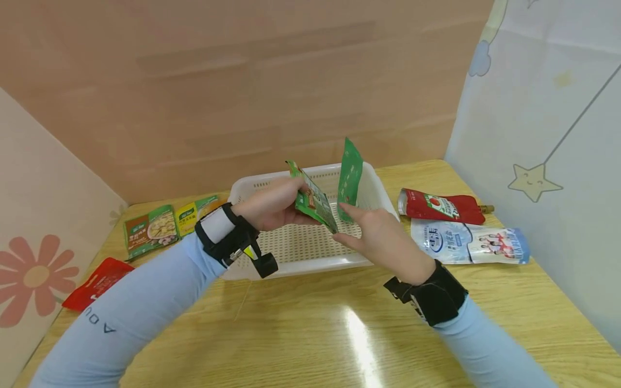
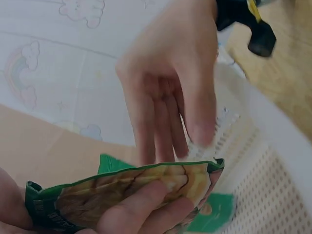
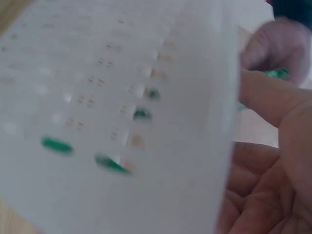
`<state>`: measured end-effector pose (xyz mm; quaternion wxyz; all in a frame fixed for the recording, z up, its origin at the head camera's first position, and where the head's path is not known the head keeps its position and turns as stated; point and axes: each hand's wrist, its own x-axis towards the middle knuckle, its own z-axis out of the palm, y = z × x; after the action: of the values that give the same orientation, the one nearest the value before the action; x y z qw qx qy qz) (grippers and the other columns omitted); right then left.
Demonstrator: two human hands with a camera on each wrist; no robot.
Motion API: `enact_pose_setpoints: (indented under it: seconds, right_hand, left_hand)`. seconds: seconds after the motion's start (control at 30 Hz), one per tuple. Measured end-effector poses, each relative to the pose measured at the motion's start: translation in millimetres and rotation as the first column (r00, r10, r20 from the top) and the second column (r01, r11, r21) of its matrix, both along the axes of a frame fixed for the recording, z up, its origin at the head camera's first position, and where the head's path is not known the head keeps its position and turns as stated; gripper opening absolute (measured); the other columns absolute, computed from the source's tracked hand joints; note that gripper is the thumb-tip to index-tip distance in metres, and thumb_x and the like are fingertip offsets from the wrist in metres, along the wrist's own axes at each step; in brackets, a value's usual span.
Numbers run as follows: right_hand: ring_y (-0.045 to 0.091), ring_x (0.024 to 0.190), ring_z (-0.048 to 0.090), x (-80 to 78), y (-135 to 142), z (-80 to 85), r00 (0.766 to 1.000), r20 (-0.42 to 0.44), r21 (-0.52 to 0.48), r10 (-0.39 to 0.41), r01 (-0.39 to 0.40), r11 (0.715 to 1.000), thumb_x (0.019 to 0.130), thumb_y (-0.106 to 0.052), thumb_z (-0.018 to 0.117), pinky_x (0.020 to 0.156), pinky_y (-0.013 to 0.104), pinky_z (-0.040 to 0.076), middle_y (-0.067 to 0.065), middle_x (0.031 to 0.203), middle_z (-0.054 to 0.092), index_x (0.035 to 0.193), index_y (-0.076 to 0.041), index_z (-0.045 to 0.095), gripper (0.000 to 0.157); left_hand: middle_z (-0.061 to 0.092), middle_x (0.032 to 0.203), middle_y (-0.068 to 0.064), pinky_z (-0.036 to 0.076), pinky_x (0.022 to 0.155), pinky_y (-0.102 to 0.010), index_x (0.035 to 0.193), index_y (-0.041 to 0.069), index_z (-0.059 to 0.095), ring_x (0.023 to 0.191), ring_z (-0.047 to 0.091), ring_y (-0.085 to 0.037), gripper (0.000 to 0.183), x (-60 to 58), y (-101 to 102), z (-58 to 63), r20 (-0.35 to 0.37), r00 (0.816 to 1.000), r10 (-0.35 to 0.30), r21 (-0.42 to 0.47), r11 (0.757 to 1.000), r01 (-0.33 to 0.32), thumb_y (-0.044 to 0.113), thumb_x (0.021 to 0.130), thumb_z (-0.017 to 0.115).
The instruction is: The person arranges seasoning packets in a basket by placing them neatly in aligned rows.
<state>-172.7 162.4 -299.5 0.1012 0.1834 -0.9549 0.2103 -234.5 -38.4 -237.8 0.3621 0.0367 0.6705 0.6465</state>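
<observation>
My left hand (image 1: 278, 207) grips a green seasoning packet (image 1: 314, 200), tilted above the white basket (image 1: 310, 267). The left wrist view shows this packet's food picture (image 2: 87, 202) with fingers across it. A second green packet (image 1: 349, 175) stands upright inside the basket, towards its right end. Beside it is my right hand (image 1: 383, 234), index finger at the packet's lower part and thumb close to the held packet's lower corner. In the left wrist view the right hand (image 2: 168, 73) points straight fingers downward, thumb apart. The basket wall (image 3: 97, 195) covers much of the right wrist view.
To the right lie a red spouted pouch (image 1: 443, 206) and a blue-white salt bag (image 1: 470, 242). At left are a brown-green packet (image 1: 151, 230), a yellow-green packet (image 1: 188, 215) and a red packet (image 1: 99, 283). Walls stand behind and at both sides of the wooden table (image 1: 301, 334).
</observation>
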Motion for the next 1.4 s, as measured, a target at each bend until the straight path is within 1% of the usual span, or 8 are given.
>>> enact_pose_setpoints:
  seconds: [0.23, 0.37, 0.5, 0.67, 0.9, 1.03, 1.13, 1.4]
  right_hand:
    - [0.017, 0.041, 0.041, -11.3, 33, 11.3, 0.986, -0.010, -0.013, -0.165, 0.165, 0.986, 0.092, -0.029, 0.061, 0.046, 0.026, 0.027, 0.005, 0.045, 0.046, 0.132, 0.003, 0.060, 0.051]
    - [0.031, 0.062, 0.064, -19.6, 46, 9.2, 0.971, 0.067, -0.029, -0.229, 0.231, 0.972, 0.094, -0.025, 0.056, 0.050, 0.030, 0.043, 0.024, 0.084, 0.071, 0.130, 0.008, 0.060, 0.049]
    - [0.038, 0.094, 0.068, -27.2, 52, 2.3, 0.958, 0.148, -0.032, -0.246, 0.253, 0.967, 0.094, -0.025, 0.054, 0.067, 0.037, 0.055, 0.029, 0.123, 0.063, 0.132, 0.008, 0.058, 0.050]
    - [0.036, 0.096, 0.063, -33.5, 55, -6.6, 0.941, 0.219, -0.043, -0.259, 0.274, 0.961, 0.094, -0.027, 0.056, 0.064, 0.031, 0.055, 0.029, 0.122, 0.062, 0.133, 0.007, 0.058, 0.052]
    - [0.033, 0.086, 0.068, -34.2, 52, -9.1, 0.942, 0.232, -0.068, -0.242, 0.264, 0.962, 0.093, -0.024, 0.057, 0.052, 0.021, 0.046, 0.030, 0.117, 0.061, 0.134, 0.007, 0.057, 0.051]
    - [0.036, 0.089, 0.070, -32.2, 50, -8.2, 0.946, 0.223, -0.073, -0.237, 0.258, 0.963, 0.093, -0.023, 0.057, 0.052, 0.021, 0.047, 0.030, 0.118, 0.061, 0.134, 0.007, 0.057, 0.050]
    - [0.038, 0.092, 0.071, -30.9, 49, -7.9, 0.948, 0.220, -0.086, -0.230, 0.254, 0.963, 0.093, -0.022, 0.057, 0.052, 0.021, 0.049, 0.030, 0.118, 0.062, 0.134, 0.007, 0.057, 0.050]
    - [0.034, 0.086, 0.072, -30.8, 47, -7.2, 0.945, 0.244, -0.092, -0.220, 0.248, 0.964, 0.095, -0.022, 0.055, 0.049, 0.021, 0.045, 0.029, 0.115, 0.065, 0.136, 0.007, 0.055, 0.051]
  left_hand:
    - [0.037, 0.148, -0.030, 0.046, 0.102, -0.047, 0.149, -0.004, 0.024, 0.134, 0.046, -0.042, 0.055, -21.4, 1, -3.1, 0.008, 0.999, 0.047, -0.047, 0.998, -0.046, 0.014, 0.098, 0.026]
    - [0.041, 0.144, -0.030, 0.049, 0.098, -0.046, 0.145, -0.004, 0.032, 0.130, 0.050, -0.043, 0.050, -33.6, 7, -9.2, 0.003, 0.997, 0.072, -0.107, 0.992, -0.071, 0.015, 0.098, 0.028]
    - [0.041, 0.144, -0.028, 0.048, 0.099, -0.047, 0.144, -0.002, 0.032, 0.133, 0.047, -0.043, 0.048, -43.3, 16, -16.6, 0.012, 0.997, 0.081, -0.137, 0.987, -0.078, 0.015, 0.099, 0.028]
    - [0.044, 0.131, -0.027, 0.050, 0.096, -0.048, 0.120, -0.001, 0.041, 0.127, 0.051, -0.045, 0.029, -50.8, 26, -27.0, 0.000, 0.997, 0.073, -0.184, 0.980, -0.072, 0.013, 0.098, 0.028]
    - [0.048, 0.093, -0.016, 0.050, 0.096, -0.050, 0.094, 0.001, 0.044, 0.087, 0.060, -0.034, 0.021, -55.5, 35, -42.1, -0.039, 0.999, 0.007, -0.224, 0.975, -0.015, 0.011, 0.096, 0.025]
    - [0.055, 0.120, -0.029, 0.049, 0.097, -0.048, 0.121, -0.010, 0.050, 0.104, 0.063, -0.041, 0.042, -53.9, 39, -46.9, -0.046, 0.997, -0.064, -0.250, 0.967, 0.050, 0.011, 0.096, 0.023]
    - [0.050, 0.139, -0.027, 0.048, 0.099, -0.049, 0.136, -0.006, 0.050, 0.125, 0.055, -0.042, 0.048, -52.9, 43, -48.9, -0.072, 0.992, -0.106, -0.272, 0.959, 0.082, 0.014, 0.099, 0.027]
    - [0.042, 0.149, -0.017, 0.045, 0.101, -0.052, 0.137, -0.001, 0.048, 0.135, 0.047, -0.036, 0.043, -51.9, 54, -57.6, -0.051, 0.988, -0.146, -0.279, 0.952, 0.126, 0.014, 0.100, 0.030]
